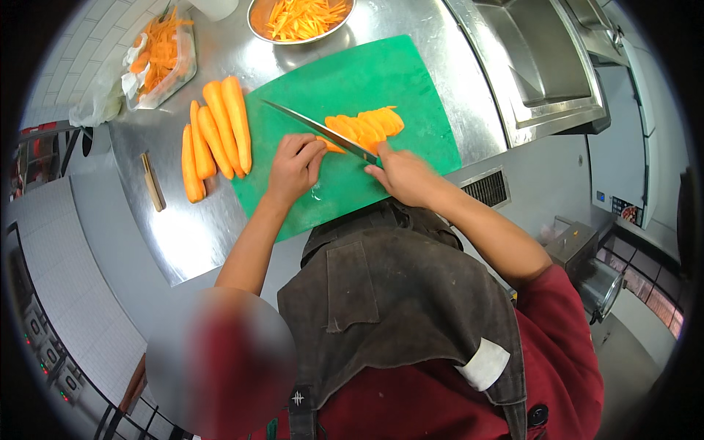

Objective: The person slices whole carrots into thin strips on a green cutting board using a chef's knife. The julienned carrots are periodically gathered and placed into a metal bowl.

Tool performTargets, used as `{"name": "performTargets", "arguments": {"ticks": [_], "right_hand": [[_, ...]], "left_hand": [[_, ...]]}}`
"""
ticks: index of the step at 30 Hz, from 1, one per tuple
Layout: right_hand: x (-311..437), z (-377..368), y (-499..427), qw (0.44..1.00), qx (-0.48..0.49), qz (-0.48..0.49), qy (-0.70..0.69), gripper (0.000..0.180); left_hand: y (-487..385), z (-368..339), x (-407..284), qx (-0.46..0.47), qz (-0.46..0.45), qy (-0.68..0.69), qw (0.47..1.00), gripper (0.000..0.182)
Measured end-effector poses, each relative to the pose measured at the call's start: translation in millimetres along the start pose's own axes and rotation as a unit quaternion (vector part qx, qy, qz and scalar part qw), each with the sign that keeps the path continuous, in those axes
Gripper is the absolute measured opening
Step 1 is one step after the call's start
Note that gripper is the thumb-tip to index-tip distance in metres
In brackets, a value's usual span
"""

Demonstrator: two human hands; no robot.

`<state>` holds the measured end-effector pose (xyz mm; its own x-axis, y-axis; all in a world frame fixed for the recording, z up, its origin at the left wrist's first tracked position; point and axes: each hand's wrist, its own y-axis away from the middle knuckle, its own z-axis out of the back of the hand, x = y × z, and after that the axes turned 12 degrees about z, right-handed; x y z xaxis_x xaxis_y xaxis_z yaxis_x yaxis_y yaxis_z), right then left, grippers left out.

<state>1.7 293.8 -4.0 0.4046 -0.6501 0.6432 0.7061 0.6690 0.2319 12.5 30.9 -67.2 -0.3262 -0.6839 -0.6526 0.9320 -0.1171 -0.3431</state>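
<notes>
My right hand (404, 176) grips the green handle of a long kitchen knife (313, 127), whose blade slants up and left over a green cutting board (352, 71). Left of the blade, the bent fingers of my left hand (297, 165) hold a remaining piece of carrot (330, 144), partly hidden by the fingers and the knife. Overlapping carrot slices (366, 126) lie on the board just right of the blade. Several whole peeled carrots (214, 132) rest side by side at the board's left edge, partly on the steel counter.
A metal bowl (300, 42) of carrot strips (308, 19) stands behind the board. At the back left is a clear plastic container (184, 77) with carrot peelings (162, 55). A wooden-handled tool (152, 184) lies on the steel counter (203, 242). To the right is a sink (550, 55).
</notes>
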Motion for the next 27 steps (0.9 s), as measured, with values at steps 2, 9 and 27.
{"name": "performTargets", "arguments": {"ticks": [2, 9, 27], "right_hand": [[8, 9, 14, 1.000, 0.005, -0.003, 0.010, 0.042], [44, 29, 29, 0.995, 0.064, -0.063, 0.034, 0.037], [25, -9, 27, 0.994, 0.052, -0.097, 0.013, 0.040]], "left_hand": [[-5, 2, -7, -0.005, -0.003, -0.001, 1.000, 0.020], [-3, 0, -5, -0.005, 0.003, 0.004, 1.000, 0.020], [22, 5, -17, -0.017, 0.017, -0.071, 0.997, 0.018]]}}
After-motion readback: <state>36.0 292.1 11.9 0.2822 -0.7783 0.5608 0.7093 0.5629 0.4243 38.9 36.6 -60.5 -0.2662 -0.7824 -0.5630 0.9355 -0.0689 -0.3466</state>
